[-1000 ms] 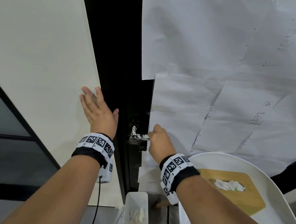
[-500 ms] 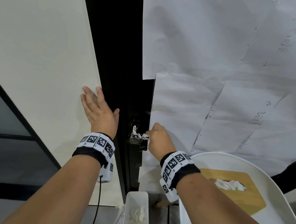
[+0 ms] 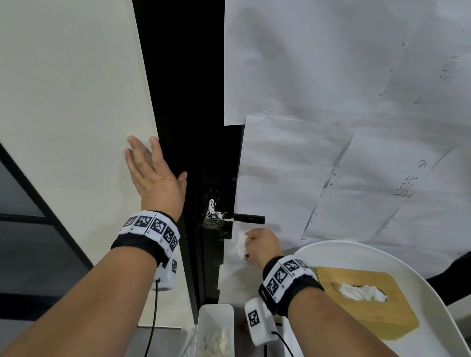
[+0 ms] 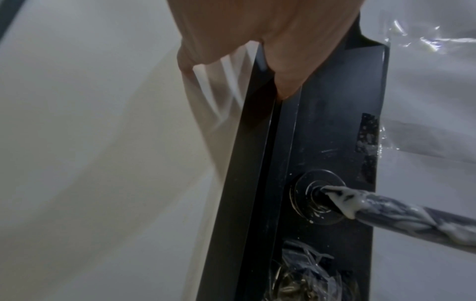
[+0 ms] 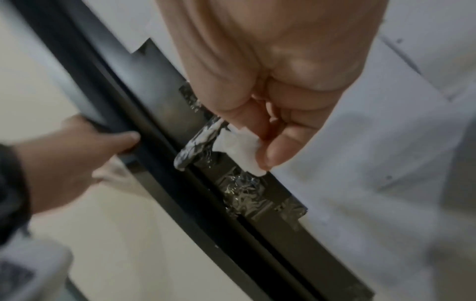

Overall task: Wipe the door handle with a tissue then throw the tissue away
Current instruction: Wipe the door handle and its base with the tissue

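Big pale wall (image 3: 64,87) on the left, flat and plain. Dark door (image 3: 196,80) beside it, with sheets of white paper (image 3: 343,74) taped over most of the front. Round white table (image 3: 438,339) low on the right, holding a wooden tissue box (image 3: 380,308) with a tissue poking out of the slot. Small white bin (image 3: 215,338) on the floor below the door edge, with crumpled tissues inside.

Left hand (image 3: 155,177) spread flat on the wall, fingers straight, gripping nothing, thumb tip touching the dark door frame (image 4: 252,183).

Door handle (image 3: 235,218) sticking out to the right from the dark door, black at the far end, smeared with white near the round base plate (image 4: 315,195). Crinkled clear tape just below.

Right hand (image 3: 263,244) just under the door handle, not touching the bar in the head view, fingers curled, pinching a crumpled white tissue (image 5: 239,147) between thumb and fingertips. Tissue close beside the smeared part of the door handle, above the bin.
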